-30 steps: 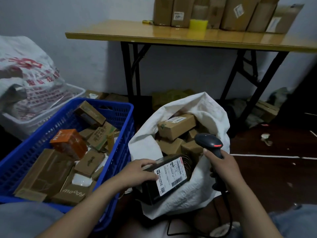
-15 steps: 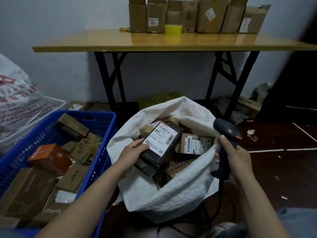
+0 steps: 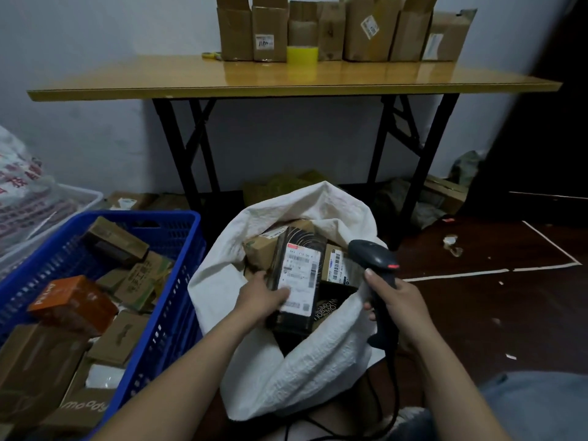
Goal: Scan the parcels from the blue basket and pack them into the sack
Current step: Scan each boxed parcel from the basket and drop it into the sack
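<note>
Both hands are busy. The left hand [image 3: 264, 297] curls around a black parcel [image 3: 299, 275] with a white label, holding it in the open mouth of the white sack [image 3: 305, 361], over other boxes. The right hand [image 3: 397, 300] grips the scanner [image 3: 372, 253] by its handle at the sack's right rim. The blue basket [image 3: 171, 300] of parcels sits to the left.

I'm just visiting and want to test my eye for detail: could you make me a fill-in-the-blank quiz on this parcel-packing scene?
The left hand holds a black parcel in the mouth of the white ____.
The right hand grips a handheld ____.
The orange box lies in the ____ basket.
The yellow tape roll stands on the ____.
Missing words: sack, scanner, blue, table.
</note>
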